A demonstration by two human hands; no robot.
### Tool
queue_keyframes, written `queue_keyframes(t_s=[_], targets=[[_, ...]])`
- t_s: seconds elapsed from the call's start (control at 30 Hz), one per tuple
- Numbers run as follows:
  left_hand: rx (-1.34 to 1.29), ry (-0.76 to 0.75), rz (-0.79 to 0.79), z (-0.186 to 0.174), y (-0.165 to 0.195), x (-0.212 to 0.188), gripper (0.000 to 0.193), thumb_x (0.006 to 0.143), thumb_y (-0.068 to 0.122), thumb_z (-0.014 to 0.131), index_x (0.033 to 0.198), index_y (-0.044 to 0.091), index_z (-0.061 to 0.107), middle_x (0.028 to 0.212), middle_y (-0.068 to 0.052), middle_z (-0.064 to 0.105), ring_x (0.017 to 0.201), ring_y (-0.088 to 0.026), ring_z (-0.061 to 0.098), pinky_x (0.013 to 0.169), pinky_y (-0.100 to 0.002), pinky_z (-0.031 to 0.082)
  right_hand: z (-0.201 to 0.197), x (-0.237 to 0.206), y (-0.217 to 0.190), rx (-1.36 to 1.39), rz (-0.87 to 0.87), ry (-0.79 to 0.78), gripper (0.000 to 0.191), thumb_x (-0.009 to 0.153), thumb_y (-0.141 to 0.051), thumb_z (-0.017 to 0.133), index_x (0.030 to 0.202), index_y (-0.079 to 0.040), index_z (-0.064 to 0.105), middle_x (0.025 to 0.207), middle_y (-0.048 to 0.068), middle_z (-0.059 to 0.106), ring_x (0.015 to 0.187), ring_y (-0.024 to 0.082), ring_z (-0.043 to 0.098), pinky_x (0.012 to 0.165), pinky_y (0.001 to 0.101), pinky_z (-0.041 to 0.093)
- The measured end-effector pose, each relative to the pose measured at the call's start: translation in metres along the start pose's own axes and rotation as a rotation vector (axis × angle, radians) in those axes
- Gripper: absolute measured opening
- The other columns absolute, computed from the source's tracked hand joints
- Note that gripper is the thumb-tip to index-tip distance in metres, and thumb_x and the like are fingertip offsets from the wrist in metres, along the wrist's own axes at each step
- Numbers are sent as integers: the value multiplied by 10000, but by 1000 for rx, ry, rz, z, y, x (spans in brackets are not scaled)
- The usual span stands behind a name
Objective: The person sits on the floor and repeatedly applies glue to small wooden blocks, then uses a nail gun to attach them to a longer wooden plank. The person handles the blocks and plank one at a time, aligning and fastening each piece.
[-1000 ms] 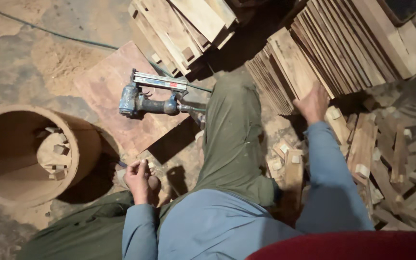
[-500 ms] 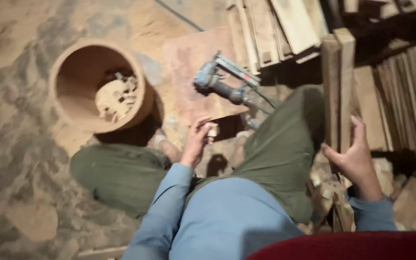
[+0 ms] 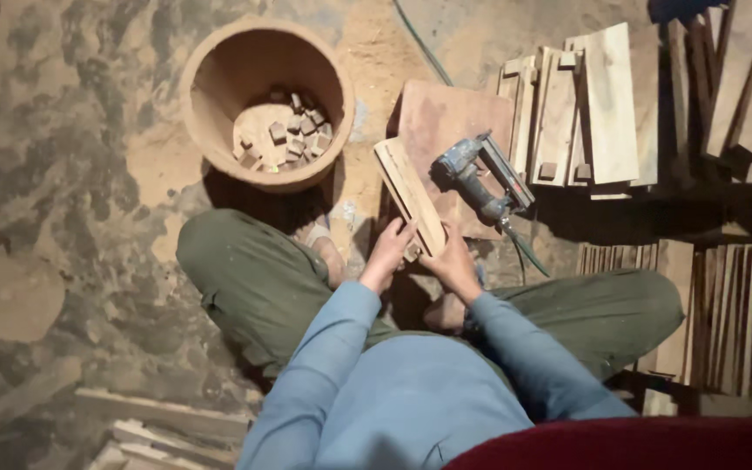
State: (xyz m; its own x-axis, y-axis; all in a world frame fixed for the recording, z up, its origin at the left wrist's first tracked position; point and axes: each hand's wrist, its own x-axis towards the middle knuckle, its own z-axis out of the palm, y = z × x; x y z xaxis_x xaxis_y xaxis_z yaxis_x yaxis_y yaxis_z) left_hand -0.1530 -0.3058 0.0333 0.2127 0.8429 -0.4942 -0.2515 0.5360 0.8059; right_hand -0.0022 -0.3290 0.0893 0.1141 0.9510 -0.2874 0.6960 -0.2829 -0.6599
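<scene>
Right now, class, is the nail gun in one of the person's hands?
No: the nail gun lies on the board, while both hands hold a wooden slat.

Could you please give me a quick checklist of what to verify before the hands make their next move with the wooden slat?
1. Both hands on the slat: left hand and right hand hold the wooden slat at its near end: ok.
2. Small block under the slat's near end: too hidden to tell its seating: cannot tell.
3. Nail gun within reach, lying on the flat board: ok.
4. Tub holds spare blocks: ok.
5. Hose free of the slat: ok.
</scene>
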Motion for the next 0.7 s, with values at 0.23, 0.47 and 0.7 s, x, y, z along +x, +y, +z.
queue_keyframes(t_s=[0.23,0.47,0.7], targets=[[362,154,-68,-22,7,21,391,838,358,774,1016,19,696,860,-122,741,712,-192,688,621,-341,545,45,-19,7,-263,17,52,1129,601,-421,936,1503,-70,356,1330,243,543,1212,447,511,972,540,426],[898,105,-52,-38,42,47,489,769,498,755,1008,73,735,987,-147,761,930,-297,725,832,-424,546,47,-32,46,670,464,-91,724,888,-409,763,1419,-18,462,1314,183,603,1187,347,618,1002,496,536],[764,315,177,-47,52,50,470,824,458,760,1037,51,666,955,-187,733,926,-350,695,807,-440,534,58,-10,9,1446,510,-190,270,1025,-226,580,1210,-33,618,1172,114,688,1023,254,692,820,429,626]])
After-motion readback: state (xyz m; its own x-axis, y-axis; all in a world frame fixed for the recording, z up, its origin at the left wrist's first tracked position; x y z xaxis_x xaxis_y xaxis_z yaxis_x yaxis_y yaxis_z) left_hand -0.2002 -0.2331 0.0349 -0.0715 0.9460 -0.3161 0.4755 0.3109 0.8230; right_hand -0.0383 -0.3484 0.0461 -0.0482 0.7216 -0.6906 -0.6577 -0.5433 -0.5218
